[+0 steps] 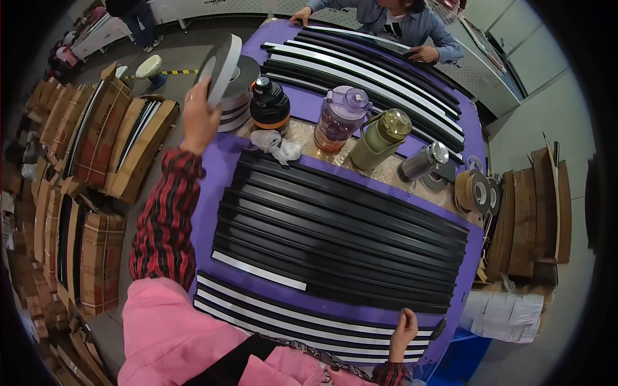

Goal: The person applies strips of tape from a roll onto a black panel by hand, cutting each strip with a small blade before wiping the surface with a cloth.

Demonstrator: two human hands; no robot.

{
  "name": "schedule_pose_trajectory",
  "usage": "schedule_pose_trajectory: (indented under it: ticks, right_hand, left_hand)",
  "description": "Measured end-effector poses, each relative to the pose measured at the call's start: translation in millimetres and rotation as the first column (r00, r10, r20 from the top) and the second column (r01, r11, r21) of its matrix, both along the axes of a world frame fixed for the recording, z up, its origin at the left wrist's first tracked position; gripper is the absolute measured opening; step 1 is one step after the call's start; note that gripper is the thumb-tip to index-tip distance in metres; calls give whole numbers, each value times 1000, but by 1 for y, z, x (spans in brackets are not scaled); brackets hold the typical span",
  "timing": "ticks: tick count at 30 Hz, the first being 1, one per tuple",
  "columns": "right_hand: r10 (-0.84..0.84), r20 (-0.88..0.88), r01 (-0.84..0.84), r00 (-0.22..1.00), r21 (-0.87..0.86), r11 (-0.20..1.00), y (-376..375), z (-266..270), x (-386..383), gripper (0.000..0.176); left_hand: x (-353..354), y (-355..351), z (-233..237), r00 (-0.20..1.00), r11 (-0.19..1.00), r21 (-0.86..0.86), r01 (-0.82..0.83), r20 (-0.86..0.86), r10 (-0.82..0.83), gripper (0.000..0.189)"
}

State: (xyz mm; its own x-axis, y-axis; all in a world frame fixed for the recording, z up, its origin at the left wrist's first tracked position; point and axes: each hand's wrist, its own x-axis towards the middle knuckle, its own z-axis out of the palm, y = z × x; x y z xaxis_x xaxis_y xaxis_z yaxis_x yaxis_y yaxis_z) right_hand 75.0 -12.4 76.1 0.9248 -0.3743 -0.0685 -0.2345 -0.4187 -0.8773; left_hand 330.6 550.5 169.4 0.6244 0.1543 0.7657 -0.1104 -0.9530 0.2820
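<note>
My left hand [201, 119] grips a large roll of white-edged tape [226, 71], raised on its edge above a stack of similar rolls [233, 119]. Across the purple table [215, 161] lie several black strips [341, 225] side by side. A short length of white tape [257, 271] covers the left part of the nearest one. Closer to my body are several strips with white tape [283, 320] along them. My right hand [403, 331] is over their right end with thumb and fingers pinched together; whatever is between them is too small to make out.
A black bottle [270, 106], purple jug [342, 119], green bottle [381, 139] and silver flask [423, 161] stand mid-table, with tape rolls [475, 192] at the right. Opposite, a person [412, 32] handles a strip. Cartons [96, 145] fill the left side.
</note>
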Motion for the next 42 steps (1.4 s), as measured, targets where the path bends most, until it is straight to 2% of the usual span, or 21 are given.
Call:
schedule_pose_trajectory:
  ticks: [2,4,6,7,9,12,14,15,16,18,19,21,22,23,25,29,31,35,37,39,42]
  right_hand:
    - [74,74,-93,995,312,946,67,13,27,15]
    - [276,92,-277,957,580,766,126,27,54,21]
    - [351,166,-314,922,850,423,173,51,78,48]
    - [313,173,-229,934,962,149,188,70,89,58]
    - [429,304,-295,850,951,-90,179,82,97,61]
    - [495,317,-352,809,936,-24,153,77,76,64]
    - [581,260,-462,771,857,229,135,84,60,61]
    - [593,172,-464,787,798,384,129,82,53,62]
    - [562,193,-490,804,750,443,122,82,44,64]
    - [533,153,-506,832,605,615,109,77,29,72]
    - [544,174,-553,821,483,679,99,67,23,72]
    - [549,210,-587,809,253,769,80,58,12,72]
    - [552,206,-589,808,258,765,72,57,6,72]
    - [565,214,-588,797,58,807,62,56,1,72]
    - [616,299,-554,729,-272,787,43,55,-3,73]
    - [661,350,-510,664,-435,742,13,57,-11,67]
    - [698,301,-454,650,-583,674,3,52,-14,64]
    - [717,283,-441,637,-629,640,-11,56,-18,63]
    - [796,284,-526,534,-626,576,-17,58,-21,63]
    - [817,257,-546,516,-637,545,-23,58,-25,58]
    - [860,221,-586,460,-651,481,-31,58,-35,50]
  left_hand:
    - [-63,-52,-2,978,972,-114,206,31,-204,55]
    - [-119,-107,-7,895,890,-99,446,28,-445,50]
    - [-161,-153,-32,776,768,-133,626,14,-630,48]
    - [-178,-173,-40,744,738,-149,658,-25,-668,48]
    - [-215,-210,-58,716,708,-244,663,-68,-694,46]
    - [-239,-229,-45,731,791,19,611,-396,-556,47]
    - [-248,-240,-43,622,763,-219,608,-466,-629,47]
    - [-251,-244,-38,656,767,-302,566,-398,-641,43]
    - [-253,-252,-28,693,757,-445,478,-339,-636,35]
    - [-252,-266,-21,718,559,-761,329,-182,-671,18]
    - [-255,-277,-11,684,358,-907,222,-117,-720,19]
    - [-257,-303,10,657,223,-963,154,-69,-751,20]
    - [-258,-314,13,631,217,-958,187,-52,-774,21]
    - [-259,-327,13,631,219,-958,184,-56,-773,21]
    - [-259,-352,13,631,233,-937,258,-19,-776,19]
    - [-254,-381,21,659,357,-877,322,-63,-750,19]
    - [-250,-392,27,658,339,-877,340,-36,-752,20]
    - [-240,-409,42,607,393,-789,472,-32,-794,24]
    - [-234,-407,53,575,419,-722,550,-37,-817,27]
    - [-225,-393,59,305,384,-652,654,-237,-922,36]
    - [-231,-385,57,138,251,-810,530,-210,-968,38]
